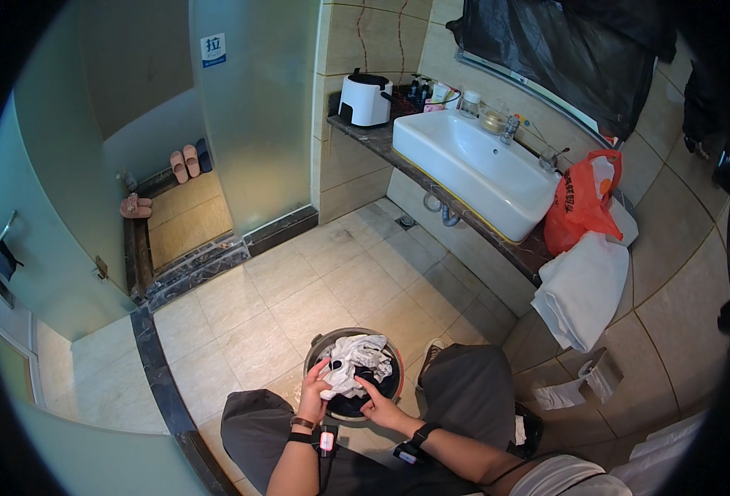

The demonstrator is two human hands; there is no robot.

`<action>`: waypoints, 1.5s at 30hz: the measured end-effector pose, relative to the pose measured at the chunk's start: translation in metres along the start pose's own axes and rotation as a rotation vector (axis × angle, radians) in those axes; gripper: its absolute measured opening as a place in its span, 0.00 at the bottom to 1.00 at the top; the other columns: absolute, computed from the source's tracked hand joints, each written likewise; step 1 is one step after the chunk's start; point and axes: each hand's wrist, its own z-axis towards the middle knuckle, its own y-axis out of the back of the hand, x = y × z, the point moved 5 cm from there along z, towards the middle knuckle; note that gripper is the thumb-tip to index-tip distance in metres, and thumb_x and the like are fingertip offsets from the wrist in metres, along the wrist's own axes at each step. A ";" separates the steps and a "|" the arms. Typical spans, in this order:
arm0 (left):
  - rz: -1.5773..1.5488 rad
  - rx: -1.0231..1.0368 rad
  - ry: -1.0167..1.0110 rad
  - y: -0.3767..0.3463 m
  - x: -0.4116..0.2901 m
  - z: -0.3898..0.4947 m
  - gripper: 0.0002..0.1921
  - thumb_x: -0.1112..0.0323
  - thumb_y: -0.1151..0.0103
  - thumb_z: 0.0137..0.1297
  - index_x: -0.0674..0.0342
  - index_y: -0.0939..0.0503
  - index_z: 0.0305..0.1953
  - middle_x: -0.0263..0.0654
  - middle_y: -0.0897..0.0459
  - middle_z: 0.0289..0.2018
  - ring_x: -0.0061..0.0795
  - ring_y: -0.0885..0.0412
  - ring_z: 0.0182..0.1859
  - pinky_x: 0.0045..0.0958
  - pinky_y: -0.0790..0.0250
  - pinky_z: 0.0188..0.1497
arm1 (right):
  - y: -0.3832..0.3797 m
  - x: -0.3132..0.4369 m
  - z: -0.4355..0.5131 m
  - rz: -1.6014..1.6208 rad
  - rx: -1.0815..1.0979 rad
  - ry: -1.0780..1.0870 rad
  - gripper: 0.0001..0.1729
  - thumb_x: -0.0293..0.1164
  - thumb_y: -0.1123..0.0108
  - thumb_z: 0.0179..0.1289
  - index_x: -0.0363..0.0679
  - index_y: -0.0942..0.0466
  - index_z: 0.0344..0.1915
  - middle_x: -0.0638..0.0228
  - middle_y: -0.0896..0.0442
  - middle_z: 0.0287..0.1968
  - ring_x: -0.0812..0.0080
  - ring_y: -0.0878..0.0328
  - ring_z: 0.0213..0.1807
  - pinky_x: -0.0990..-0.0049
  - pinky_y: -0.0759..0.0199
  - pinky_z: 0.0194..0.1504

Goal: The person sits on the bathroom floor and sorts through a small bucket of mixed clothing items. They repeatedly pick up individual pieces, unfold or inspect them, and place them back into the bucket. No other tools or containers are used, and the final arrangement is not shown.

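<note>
Between my knees a round basin (398, 397) stands on the tiled floor. White cloth (356, 356), partly patterned with grey, is heaped in it over dark fabric (343, 408). My left hand (313, 392) grips the near left part of the white cloth above the basin. Over the near right rim is my right hand (382, 408), its index finger stretched out to the cloth's edge. Whether that hand pinches any fabric is too small to tell. Bands with small devices are strapped on both wrists.
A white sink (470, 167) sits on a dark stone counter (427, 181) with a white appliance (366, 99) and a red plastic bag (582, 204). A white towel (579, 291) hangs off its end. Toilet paper (588, 381) is at right; an open frosted glass door (61, 235) at left.
</note>
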 end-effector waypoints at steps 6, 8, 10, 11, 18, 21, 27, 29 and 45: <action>-0.006 -0.001 0.006 -0.001 -0.001 -0.001 0.36 0.83 0.59 0.45 0.69 0.39 0.63 0.50 0.26 0.54 0.39 0.24 0.54 0.30 0.32 0.56 | -0.001 0.000 -0.001 -0.006 0.017 -0.020 0.48 0.15 0.49 0.55 0.62 0.54 0.71 0.64 0.24 0.33 0.77 0.25 0.32 0.76 0.30 0.37; -0.015 0.004 0.005 -0.002 -0.001 -0.001 0.36 0.83 0.59 0.44 0.68 0.39 0.63 0.50 0.26 0.54 0.39 0.24 0.54 0.30 0.32 0.56 | -0.001 0.000 0.000 -0.012 0.017 -0.012 0.48 0.16 0.48 0.55 0.62 0.54 0.71 0.65 0.24 0.33 0.77 0.26 0.32 0.76 0.30 0.37; -0.019 0.009 0.004 -0.002 -0.001 -0.001 0.36 0.83 0.59 0.44 0.68 0.38 0.63 0.50 0.26 0.54 0.39 0.24 0.54 0.30 0.32 0.56 | 0.000 0.000 0.000 -0.014 0.019 -0.006 0.49 0.15 0.48 0.55 0.62 0.54 0.72 0.65 0.24 0.34 0.77 0.26 0.32 0.76 0.30 0.37; -0.020 0.011 0.003 -0.003 -0.001 0.000 0.36 0.83 0.59 0.44 0.68 0.38 0.63 0.50 0.26 0.54 0.39 0.24 0.54 0.30 0.32 0.57 | 0.000 -0.001 0.000 -0.012 0.021 -0.005 0.49 0.15 0.48 0.55 0.62 0.55 0.72 0.65 0.24 0.34 0.76 0.26 0.32 0.76 0.30 0.37; 0.008 0.017 -0.004 -0.002 -0.001 0.001 0.35 0.83 0.59 0.44 0.70 0.37 0.62 0.49 0.26 0.54 0.39 0.25 0.55 0.30 0.34 0.58 | 0.000 0.002 -0.002 -0.016 0.052 -0.004 0.49 0.15 0.49 0.55 0.62 0.56 0.72 0.64 0.24 0.38 0.77 0.27 0.32 0.76 0.30 0.37; 0.001 0.019 0.006 -0.002 0.000 0.001 0.35 0.83 0.59 0.44 0.70 0.37 0.62 0.49 0.26 0.54 0.38 0.25 0.55 0.30 0.34 0.58 | -0.001 0.001 -0.002 0.021 0.064 -0.017 0.50 0.14 0.50 0.55 0.62 0.56 0.72 0.62 0.26 0.47 0.77 0.27 0.33 0.76 0.30 0.38; 0.002 0.039 -0.004 -0.002 0.000 0.001 0.35 0.83 0.59 0.43 0.70 0.36 0.61 0.49 0.26 0.54 0.38 0.25 0.56 0.30 0.34 0.59 | -0.001 0.001 -0.002 0.008 0.053 -0.013 0.50 0.12 0.51 0.54 0.62 0.56 0.72 0.60 0.34 0.62 0.77 0.27 0.33 0.77 0.30 0.38; 0.006 0.029 0.002 -0.001 0.001 0.001 0.35 0.83 0.59 0.43 0.70 0.36 0.61 0.49 0.26 0.54 0.38 0.25 0.56 0.29 0.34 0.59 | -0.001 0.000 -0.001 0.000 0.054 -0.028 0.50 0.12 0.52 0.54 0.63 0.56 0.72 0.60 0.34 0.62 0.77 0.27 0.33 0.77 0.30 0.38; 0.036 0.040 -0.015 -0.001 0.001 0.002 0.35 0.83 0.59 0.43 0.70 0.35 0.60 0.48 0.25 0.53 0.37 0.25 0.55 0.28 0.34 0.58 | -0.002 -0.005 -0.003 -0.009 0.070 -0.010 0.52 0.12 0.51 0.54 0.65 0.58 0.72 0.65 0.24 0.34 0.79 0.29 0.29 0.77 0.31 0.34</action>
